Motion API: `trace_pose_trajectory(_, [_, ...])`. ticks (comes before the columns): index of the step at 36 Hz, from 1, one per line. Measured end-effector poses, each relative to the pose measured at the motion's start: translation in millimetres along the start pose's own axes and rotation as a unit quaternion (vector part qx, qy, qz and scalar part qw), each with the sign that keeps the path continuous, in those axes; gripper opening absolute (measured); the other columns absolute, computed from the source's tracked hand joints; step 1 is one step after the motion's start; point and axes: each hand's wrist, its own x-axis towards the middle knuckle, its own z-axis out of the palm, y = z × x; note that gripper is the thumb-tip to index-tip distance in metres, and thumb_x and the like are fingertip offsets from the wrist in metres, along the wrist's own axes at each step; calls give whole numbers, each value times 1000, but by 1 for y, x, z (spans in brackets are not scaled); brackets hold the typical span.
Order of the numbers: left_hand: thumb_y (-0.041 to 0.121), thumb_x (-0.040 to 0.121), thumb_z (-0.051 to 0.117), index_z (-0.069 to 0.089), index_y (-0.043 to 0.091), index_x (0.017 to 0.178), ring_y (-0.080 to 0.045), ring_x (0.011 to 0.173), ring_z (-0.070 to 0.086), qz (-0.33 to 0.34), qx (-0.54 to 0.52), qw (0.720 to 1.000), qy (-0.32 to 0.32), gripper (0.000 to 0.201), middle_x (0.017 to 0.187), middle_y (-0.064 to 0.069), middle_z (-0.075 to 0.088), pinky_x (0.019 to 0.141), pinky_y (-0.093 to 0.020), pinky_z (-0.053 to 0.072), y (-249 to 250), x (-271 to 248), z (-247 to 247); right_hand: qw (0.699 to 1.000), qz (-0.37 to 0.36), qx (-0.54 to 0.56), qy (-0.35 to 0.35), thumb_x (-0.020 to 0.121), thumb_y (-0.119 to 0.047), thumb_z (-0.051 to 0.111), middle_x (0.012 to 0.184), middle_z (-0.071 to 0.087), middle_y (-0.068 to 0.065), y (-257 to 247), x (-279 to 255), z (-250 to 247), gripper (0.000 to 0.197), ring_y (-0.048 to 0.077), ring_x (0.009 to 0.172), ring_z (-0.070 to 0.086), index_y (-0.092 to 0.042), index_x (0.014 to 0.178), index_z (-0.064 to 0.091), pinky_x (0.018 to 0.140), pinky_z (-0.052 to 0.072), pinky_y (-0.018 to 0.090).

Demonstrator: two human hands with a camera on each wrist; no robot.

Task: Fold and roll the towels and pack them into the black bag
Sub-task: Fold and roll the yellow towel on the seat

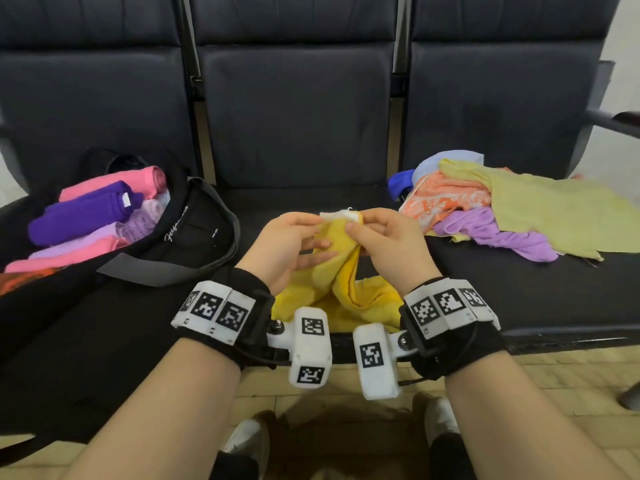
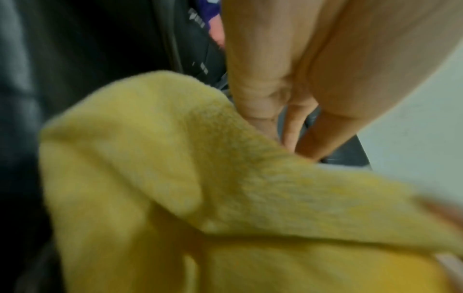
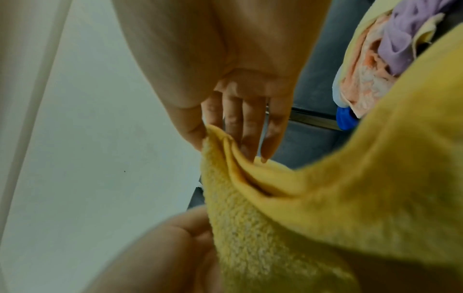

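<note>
A yellow towel (image 1: 341, 271) with a white label at its top hangs between both hands over the middle seat, its lower part bunched on the seat front. My left hand (image 1: 294, 237) pinches the towel's top edge, its other fingers lying along the cloth. Beside it, my right hand (image 1: 374, 233) pinches the same top edge. The towel (image 2: 200, 188) fills the left wrist view, and in the right wrist view the towel (image 3: 313, 208) hangs from thumb and fingers (image 3: 248, 126). The black bag (image 1: 187, 233) lies open on the left seat, with several rolled pink and purple towels (image 1: 90, 209) inside.
A loose pile of towels (image 1: 512, 209), pale yellow, orange, lilac and blue, lies on the right seat. Dark padded seat backs (image 1: 298, 109) rise behind. The seat's front edge (image 1: 554, 336) runs below the hands, with tiled floor and my shoes underneath.
</note>
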Motion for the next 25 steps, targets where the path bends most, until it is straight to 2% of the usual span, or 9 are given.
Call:
trace_pose_trajectory(2, [7, 91, 59, 56, 10, 113, -15, 81, 64, -10, 118, 993, 24, 23, 98, -7, 63, 66, -27, 57, -10, 10, -7, 1000, -17, 23, -12, 90, -16, 63, 81, 71, 6, -4, -1, 0, 6, 20, 78, 67, -16, 93, 68, 80, 54, 42])
trace_pose_trajectory(5, [35, 83, 64, 56, 26, 100, -18, 99, 60, -57, 341, 938, 21, 21, 103, 2, 62, 94, -41, 51, -26, 17, -10, 998, -7, 56, -10, 94, -19, 57, 71, 62, 2, -9, 0, 1, 7, 17, 71, 59, -14, 96, 62, 71, 51, 35])
trace_pose_trajectory(7, [49, 81, 57, 57, 28, 102, -19, 105, 57, -82, 409, 909, 8, 29, 104, 5, 60, 105, -43, 41, -30, 18, -6, 997, 17, 80, 6, 95, -22, 55, 72, 60, 1, -12, 4, 2, 10, 16, 73, 58, -14, 99, 60, 74, 51, 37])
trace_pose_trajectory(9, [50, 90, 49, 55, 22, 112, -17, 100, 51, -88, 425, 901, 5, 36, 102, 4, 54, 103, -35, 37, -29, 17, 1, 993, 39, 109, 22, 96, -24, 54, 82, 62, 2, -15, 7, 4, 11, 18, 81, 61, -16, 103, 59, 83, 53, 42])
trace_pose_trajectory(12, [46, 91, 50, 50, 21, 123, -15, 100, 52, -81, 365, 927, 1, 40, 110, 6, 55, 97, -33, 42, -26, 17, 8, 985, 53, 161, 23, 96, -25, 53, 94, 64, 3, -26, 12, 6, 8, 19, 91, 62, -22, 101, 59, 87, 53, 42])
trace_pose_trajectory(15, [43, 69, 71, 53, 18, 124, -22, 98, 67, -85, 225, 970, -24, 64, 111, -1, 68, 94, -44, 53, -22, 13, 7, 977, 51, 209, 3, 93, -22, 55, 98, 68, 4, -34, 17, 2, 10, 21, 94, 64, -24, 92, 65, 87, 52, 42])
trace_pose_trajectory(18, [23, 66, 76, 50, 11, 115, -26, 93, 69, -75, 57, 993, 70, 57, 105, -13, 67, 89, -44, 56, -20, 17, -2, 978, 57, 199, -22, 81, -24, 59, 95, 69, 11, -36, 19, -8, 14, 27, 98, 64, -19, 81, 72, 94, 50, 45])
trace_pose_trajectory(21, [5, 67, 64, 43, 20, 112, -25, 102, 59, -30, 18, 987, 156, 52, 117, -9, 55, 91, -42, 51, -18, 20, -13, 980, 79, 177, -40, 72, -29, 58, 110, 66, 19, -34, 16, -17, 23, 37, 110, 60, -18, 84, 73, 102, 43, 54])
trace_pose_trajectory(25, [-9, 56, 54, 37, 23, 137, -24, 115, 51, 61, -19, 997, 53, 89, 115, 2, 53, 92, -37, 47, -11, 13, -16, 974, 88, 206, -38, 73, -25, 56, 98, 64, 14, -33, 15, -28, 20, 29, 96, 60, -14, 81, 71, 98, 45, 51])
